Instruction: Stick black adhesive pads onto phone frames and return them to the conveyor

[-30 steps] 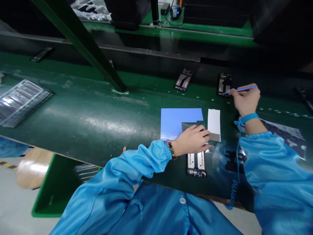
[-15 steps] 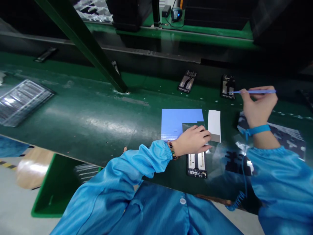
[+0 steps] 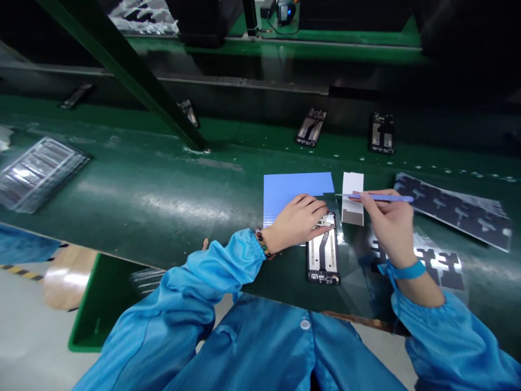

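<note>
A phone body with its insides exposed [image 3: 323, 255] lies near the bench's front edge. My left hand [image 3: 299, 220] rests over its upper left side and the blue sheet [image 3: 285, 187], fingers together; what they hold, if anything, is hidden. Purple tweezers [image 3: 391, 198] are pinched in my right hand [image 3: 388, 220], their tip pointing left over a white card [image 3: 353, 184], close to a dark piece at the blue sheet's right edge. To the right of the phone, a clear sheet with black cut-outs [image 3: 450, 266] lies partly behind my right wrist.
More opened phones lie on the belt behind: one [image 3: 311, 127] in the middle, another [image 3: 382, 133] to its right. Dark patterned sheets [image 3: 456, 209] are stacked at right, clear trays [image 3: 40, 171] at left. A green post [image 3: 134, 76] rises from the bench; a green bin [image 3: 87, 326] stands below.
My right hand came down and left with the tweezers, from the right phone on the belt to the white card. My left hand shifted slightly left, uncovering more of the near phone.
</note>
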`<state>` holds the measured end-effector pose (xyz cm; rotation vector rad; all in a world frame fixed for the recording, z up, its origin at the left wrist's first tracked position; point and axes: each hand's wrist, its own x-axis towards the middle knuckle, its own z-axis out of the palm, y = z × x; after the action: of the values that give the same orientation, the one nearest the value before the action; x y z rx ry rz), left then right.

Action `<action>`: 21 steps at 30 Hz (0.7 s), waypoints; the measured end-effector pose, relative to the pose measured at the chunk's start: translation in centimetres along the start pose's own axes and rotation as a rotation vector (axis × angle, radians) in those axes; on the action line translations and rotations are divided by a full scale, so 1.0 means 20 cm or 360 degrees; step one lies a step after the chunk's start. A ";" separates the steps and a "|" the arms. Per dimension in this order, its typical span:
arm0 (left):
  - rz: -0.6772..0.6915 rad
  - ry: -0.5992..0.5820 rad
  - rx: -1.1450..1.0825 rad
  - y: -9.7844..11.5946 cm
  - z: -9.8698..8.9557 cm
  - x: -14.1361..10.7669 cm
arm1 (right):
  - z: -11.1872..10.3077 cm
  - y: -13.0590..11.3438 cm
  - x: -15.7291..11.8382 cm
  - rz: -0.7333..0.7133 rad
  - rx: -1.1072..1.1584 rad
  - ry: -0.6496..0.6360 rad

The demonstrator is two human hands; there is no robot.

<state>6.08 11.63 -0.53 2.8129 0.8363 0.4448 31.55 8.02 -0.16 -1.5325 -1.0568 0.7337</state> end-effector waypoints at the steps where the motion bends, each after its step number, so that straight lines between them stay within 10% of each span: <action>1: -0.0003 0.0003 0.0022 0.01 0.00 -0.01 | 0.03 0.00 0.03 -0.0036 -0.0049 -0.0047; 14: -0.0027 0.0005 -0.0040 0.03 0.03 -0.01 | 0.16 0.04 0.12 0.0162 0.0154 -0.0091; 21: -0.0046 0.0048 -0.0306 -0.02 0.00 -0.07 | 0.03 0.00 -0.15 0.0207 0.0219 0.0083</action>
<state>4.87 11.23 -1.03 2.6213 0.7938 0.5339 29.81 5.51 -0.47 -1.5035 -0.8564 0.8348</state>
